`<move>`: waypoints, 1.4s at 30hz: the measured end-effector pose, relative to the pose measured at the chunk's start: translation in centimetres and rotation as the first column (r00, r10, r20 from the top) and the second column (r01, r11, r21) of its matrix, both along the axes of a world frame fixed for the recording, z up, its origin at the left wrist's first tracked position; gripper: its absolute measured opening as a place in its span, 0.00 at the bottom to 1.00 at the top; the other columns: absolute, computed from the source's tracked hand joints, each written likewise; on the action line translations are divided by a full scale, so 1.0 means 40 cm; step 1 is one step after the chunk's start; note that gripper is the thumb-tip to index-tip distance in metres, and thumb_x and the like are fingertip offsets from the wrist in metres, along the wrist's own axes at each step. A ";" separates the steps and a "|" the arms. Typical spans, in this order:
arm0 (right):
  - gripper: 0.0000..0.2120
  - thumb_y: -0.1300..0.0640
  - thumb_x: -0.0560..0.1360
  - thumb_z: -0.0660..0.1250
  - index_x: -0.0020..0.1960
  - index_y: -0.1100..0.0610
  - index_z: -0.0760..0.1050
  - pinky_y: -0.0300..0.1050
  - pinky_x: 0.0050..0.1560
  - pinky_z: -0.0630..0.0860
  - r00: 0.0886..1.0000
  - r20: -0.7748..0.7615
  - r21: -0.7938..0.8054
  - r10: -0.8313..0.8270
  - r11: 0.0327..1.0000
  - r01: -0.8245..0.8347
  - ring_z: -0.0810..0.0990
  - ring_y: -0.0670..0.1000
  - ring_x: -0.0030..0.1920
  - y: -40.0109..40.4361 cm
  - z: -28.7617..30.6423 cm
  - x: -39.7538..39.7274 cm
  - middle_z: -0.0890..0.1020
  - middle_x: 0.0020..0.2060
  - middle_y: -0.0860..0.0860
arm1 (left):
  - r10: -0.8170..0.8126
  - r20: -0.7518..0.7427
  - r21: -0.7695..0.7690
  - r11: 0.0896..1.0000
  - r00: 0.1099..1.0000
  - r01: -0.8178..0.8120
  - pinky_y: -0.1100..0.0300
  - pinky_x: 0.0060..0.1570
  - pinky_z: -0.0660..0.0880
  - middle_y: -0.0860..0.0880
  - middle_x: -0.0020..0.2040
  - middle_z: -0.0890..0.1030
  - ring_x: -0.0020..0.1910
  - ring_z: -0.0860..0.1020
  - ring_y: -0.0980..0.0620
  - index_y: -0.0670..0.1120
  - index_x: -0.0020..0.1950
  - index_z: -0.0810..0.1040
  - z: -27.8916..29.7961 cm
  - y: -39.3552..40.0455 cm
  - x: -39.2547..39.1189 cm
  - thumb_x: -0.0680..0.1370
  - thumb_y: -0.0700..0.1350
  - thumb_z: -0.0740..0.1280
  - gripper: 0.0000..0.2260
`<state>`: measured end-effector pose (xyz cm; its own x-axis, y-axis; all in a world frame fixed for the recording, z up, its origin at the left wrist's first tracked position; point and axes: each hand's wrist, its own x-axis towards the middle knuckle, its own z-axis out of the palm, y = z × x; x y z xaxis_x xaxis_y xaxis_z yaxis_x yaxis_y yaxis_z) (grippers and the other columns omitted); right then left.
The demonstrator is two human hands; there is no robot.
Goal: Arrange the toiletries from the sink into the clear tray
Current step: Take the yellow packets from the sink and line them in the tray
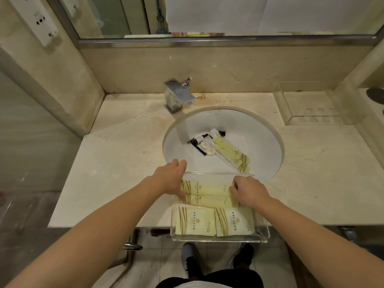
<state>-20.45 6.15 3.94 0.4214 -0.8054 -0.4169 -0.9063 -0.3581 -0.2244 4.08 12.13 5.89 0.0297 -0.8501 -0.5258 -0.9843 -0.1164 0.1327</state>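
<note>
A clear tray [262, 235] rests on the counter's front edge, partly over the white sink [259, 132]. In it lie two long pale-yellow packets [207, 194] at the back and two wider packets [195, 221] in front. My left hand [171, 177] rests on the tray's back left corner, its thumb on the long packets' left end. My right hand [248, 191] pinches their right end. In the sink remain two long yellow packets [230, 152], two small round soaps [207, 148], a dark comb and small bottles [200, 140].
A chrome faucet [178, 96] stands behind the sink. A second clear tray [307, 104] sits at the counter's back right. The marble counter [124, 163] spreads left of the sink. My shoes and the tiled floor show below the counter edge.
</note>
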 end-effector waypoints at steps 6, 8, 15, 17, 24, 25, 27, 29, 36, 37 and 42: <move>0.08 0.53 0.79 0.57 0.45 0.53 0.72 0.48 0.42 0.76 0.999 0.031 -0.014 -0.008 1.000 0.009 0.78 0.54 0.41 0.004 -0.001 0.001 0.80 0.41 0.51 | -0.030 0.108 0.038 0.999 0.994 0.026 0.49 0.54 0.77 0.45 0.66 0.64 0.63 0.70 0.45 0.50 0.75 0.49 -0.014 0.004 -0.001 0.56 0.64 0.79 0.57; 0.08 0.53 0.80 0.56 0.45 0.54 0.70 0.49 0.40 0.76 0.995 0.090 -0.059 -0.033 0.998 0.038 0.77 0.54 0.39 0.009 0.000 -0.003 0.79 0.39 0.52 | -0.029 0.106 0.068 0.997 0.994 0.022 0.48 0.56 0.77 0.44 0.68 0.62 0.65 0.69 0.43 0.51 0.77 0.41 -0.018 0.005 -0.001 0.56 0.66 0.78 0.63; 0.08 0.53 0.81 0.55 0.45 0.54 0.68 0.49 0.34 0.76 0.985 0.156 -0.103 -0.069 0.991 0.086 0.77 0.52 0.34 0.002 0.019 -0.018 0.78 0.35 0.50 | 0.114 -0.004 0.048 0.992 0.994 -0.113 0.46 0.60 0.75 0.44 0.70 0.61 0.67 0.68 0.43 0.53 0.78 0.41 -0.038 0.004 0.008 0.60 0.68 0.74 0.59; 0.08 0.53 0.80 0.56 0.45 0.54 0.69 0.51 0.36 0.77 0.990 0.131 -0.105 -0.060 0.992 0.074 0.77 0.53 0.34 0.000 0.016 -0.016 0.78 0.35 0.51 | 0.119 0.008 0.048 0.992 0.993 -0.119 0.46 0.59 0.75 0.44 0.70 0.61 0.66 0.68 0.44 0.53 0.78 0.40 -0.037 0.001 0.006 0.59 0.68 0.75 0.61; 0.09 0.54 0.78 0.55 0.43 0.56 0.70 0.47 0.36 0.72 0.998 0.059 -0.079 -0.037 0.996 0.041 0.76 0.55 0.39 0.001 0.002 0.000 0.78 0.39 0.52 | 0.052 0.083 0.097 0.994 0.995 -0.060 0.48 0.59 0.74 0.44 0.71 0.59 0.67 0.66 0.44 0.52 0.77 0.35 -0.032 0.004 -0.001 0.56 0.69 0.76 0.66; 0.09 0.55 0.79 0.55 0.44 0.56 0.70 0.47 0.35 0.71 0.997 0.068 -0.079 -0.047 0.995 0.053 0.76 0.55 0.39 0.001 0.001 0.001 0.78 0.38 0.52 | 0.042 0.095 0.099 0.994 0.995 -0.051 0.48 0.59 0.74 0.44 0.71 0.59 0.67 0.66 0.43 0.52 0.77 0.34 -0.032 0.007 -0.001 0.56 0.69 0.76 0.66; 0.09 0.55 0.79 0.55 0.44 0.57 0.70 0.47 0.35 0.71 0.992 0.100 -0.075 -0.083 0.993 0.090 0.76 0.55 0.38 0.000 -0.001 0.002 0.78 0.37 0.52 | 0.026 0.113 0.092 0.995 0.993 -0.037 0.48 0.59 0.74 0.44 0.71 0.59 0.67 0.65 0.43 0.51 0.77 0.34 -0.033 0.011 0.000 0.56 0.70 0.75 0.66; 0.09 0.54 0.80 0.55 0.44 0.56 0.69 0.46 0.33 0.70 0.981 0.148 -0.066 -0.122 0.989 0.133 0.75 0.54 0.36 0.000 0.001 0.002 0.77 0.34 0.51 | 0.018 0.117 0.092 0.995 0.993 -0.029 0.48 0.59 0.74 0.44 0.71 0.59 0.67 0.65 0.43 0.51 0.77 0.33 -0.035 0.013 0.003 0.55 0.71 0.74 0.66; 0.09 0.54 0.80 0.55 0.44 0.56 0.69 0.49 0.34 0.75 0.971 0.202 -0.071 -0.123 0.988 0.140 0.77 0.54 0.34 0.005 0.002 -0.004 0.79 0.34 0.52 | 0.082 0.026 0.000 0.997 0.996 -0.082 0.48 0.60 0.74 0.45 0.70 0.60 0.67 0.66 0.44 0.52 0.78 0.40 -0.043 0.016 0.012 0.62 0.71 0.70 0.57; 0.09 0.54 0.80 0.55 0.45 0.56 0.70 0.50 0.35 0.76 0.976 0.189 -0.080 -0.107 0.989 0.124 0.77 0.54 0.35 0.007 0.000 -0.003 0.79 0.35 0.52 | 0.084 0.020 -0.015 0.996 0.996 -0.084 0.48 0.60 0.74 0.45 0.70 0.60 0.67 0.66 0.44 0.52 0.78 0.40 -0.045 0.017 0.011 0.63 0.70 0.70 0.56; 0.10 0.52 0.80 0.55 0.46 0.55 0.72 0.48 0.39 0.76 0.998 0.068 -0.133 -0.017 0.991 0.026 0.78 0.53 0.38 0.013 -0.006 0.002 0.80 0.38 0.51 | 0.111 -0.008 -0.036 0.993 0.994 -0.111 0.49 0.59 0.75 0.45 0.69 0.61 0.66 0.66 0.44 0.52 0.78 0.43 -0.037 0.012 0.005 0.63 0.67 0.74 0.55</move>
<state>-20.36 6.67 3.71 0.4264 -0.8614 -0.2759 -0.8988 -0.3693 -0.2362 4.29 12.61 4.40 0.1220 -0.8602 -0.4952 -0.9648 -0.2199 0.1444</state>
